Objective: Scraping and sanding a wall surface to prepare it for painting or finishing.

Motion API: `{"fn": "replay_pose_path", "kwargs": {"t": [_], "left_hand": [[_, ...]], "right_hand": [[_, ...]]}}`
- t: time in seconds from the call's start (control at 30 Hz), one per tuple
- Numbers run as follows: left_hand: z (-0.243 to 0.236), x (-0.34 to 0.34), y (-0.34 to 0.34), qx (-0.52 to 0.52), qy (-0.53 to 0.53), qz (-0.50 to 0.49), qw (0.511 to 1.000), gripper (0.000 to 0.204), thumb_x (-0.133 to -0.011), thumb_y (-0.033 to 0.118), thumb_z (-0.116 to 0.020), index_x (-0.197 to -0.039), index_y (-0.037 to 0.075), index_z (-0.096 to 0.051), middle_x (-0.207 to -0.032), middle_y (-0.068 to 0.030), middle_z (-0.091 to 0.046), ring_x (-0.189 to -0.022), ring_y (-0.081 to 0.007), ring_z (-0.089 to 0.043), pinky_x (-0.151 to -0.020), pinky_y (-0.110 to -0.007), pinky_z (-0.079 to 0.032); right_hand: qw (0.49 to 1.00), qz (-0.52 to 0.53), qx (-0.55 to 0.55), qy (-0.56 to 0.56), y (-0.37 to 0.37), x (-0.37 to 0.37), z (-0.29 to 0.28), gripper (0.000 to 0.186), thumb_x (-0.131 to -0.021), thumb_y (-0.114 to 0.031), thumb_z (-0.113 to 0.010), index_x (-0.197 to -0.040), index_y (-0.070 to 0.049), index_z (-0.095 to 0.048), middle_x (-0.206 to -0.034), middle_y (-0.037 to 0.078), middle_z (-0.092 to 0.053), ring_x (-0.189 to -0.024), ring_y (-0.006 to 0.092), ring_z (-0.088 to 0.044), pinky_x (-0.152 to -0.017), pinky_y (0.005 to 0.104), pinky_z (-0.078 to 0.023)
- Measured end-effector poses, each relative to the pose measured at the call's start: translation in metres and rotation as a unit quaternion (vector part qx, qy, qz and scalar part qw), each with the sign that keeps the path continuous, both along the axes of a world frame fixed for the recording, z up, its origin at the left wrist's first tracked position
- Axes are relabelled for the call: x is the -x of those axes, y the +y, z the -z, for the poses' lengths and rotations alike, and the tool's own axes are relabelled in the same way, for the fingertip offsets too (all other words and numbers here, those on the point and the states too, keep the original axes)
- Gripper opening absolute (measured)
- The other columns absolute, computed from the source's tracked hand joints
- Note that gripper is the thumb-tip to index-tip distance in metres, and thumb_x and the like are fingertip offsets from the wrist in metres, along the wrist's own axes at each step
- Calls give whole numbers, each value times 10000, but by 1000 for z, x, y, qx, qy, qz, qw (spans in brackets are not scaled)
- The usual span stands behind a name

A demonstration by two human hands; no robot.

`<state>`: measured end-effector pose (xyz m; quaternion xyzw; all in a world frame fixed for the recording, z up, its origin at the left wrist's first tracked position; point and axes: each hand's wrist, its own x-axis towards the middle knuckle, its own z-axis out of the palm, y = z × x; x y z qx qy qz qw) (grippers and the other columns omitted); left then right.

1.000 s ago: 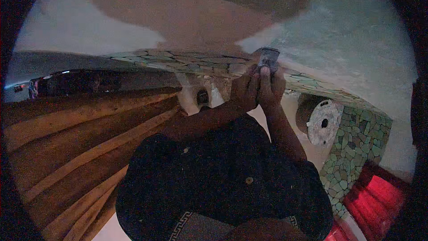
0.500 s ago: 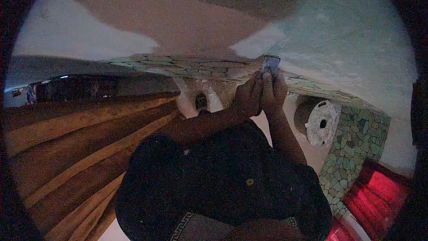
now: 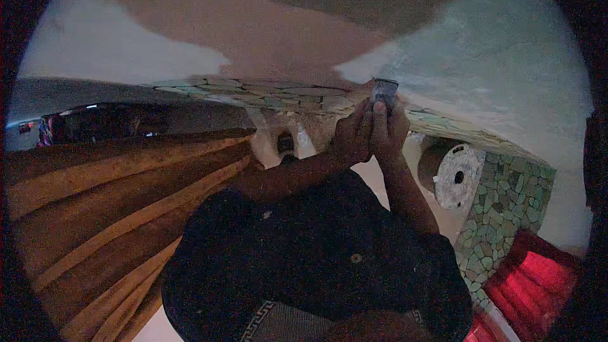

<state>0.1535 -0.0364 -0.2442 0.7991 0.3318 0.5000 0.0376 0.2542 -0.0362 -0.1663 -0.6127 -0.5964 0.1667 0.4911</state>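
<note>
Close together in front of me, my left hand (image 3: 353, 132) and my right hand (image 3: 388, 132) both grip a scraper (image 3: 384, 88) with a flat, bluish-grey rectangular blade. Their fingers point up, and the thumbs lie along the tool. Its far edge meets, or nearly meets, the wall (image 3: 437, 66) just above a band of stone-patterned covering (image 3: 285, 95). Pale and brownish patches mark that wall. The scraper's handle is hidden by my fingers.
Brown-orange curtain folds (image 3: 114, 196) fill the left side. On my right stands a drum-like thing with a whitish round end (image 3: 457, 176) and a dark central hole. Beyond it are green stone-patterned covering (image 3: 506, 196) and red cloth (image 3: 538, 272). A dark object (image 3: 286, 144) sits below the wall.
Both hands and the scraper stay at almost the same spot on the wall. The view has shifted only slightly.
</note>
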Motion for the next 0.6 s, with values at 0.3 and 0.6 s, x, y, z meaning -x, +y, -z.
{"fn": "replay_pose_path", "kwargs": {"t": [0.3,0.6], "left_hand": [[3,1,1,-67,136,-100,983,567,-875,152,-545,-1328,-159,-406,-1209,-371,-541,-968,-462,-623,-698,-497,-549],[-4,4,6,224,53,-13,973,461,-995,234,-431,-1320,-91,-461,-1101,-316,-606,-871,-441,-647,-672,-478,-528]], "right_hand": [[999,-25,-13,37,6,5,-10,250,-975,-256,-531,-955,-21,-612,-763,170,-640,-650,304,-638,-597,399,-489],[997,-29,-34,58,8,10,-10,228,-975,-236,-543,-960,-14,-593,-749,124,-635,-642,241,-618,-598,371,-492]]}}
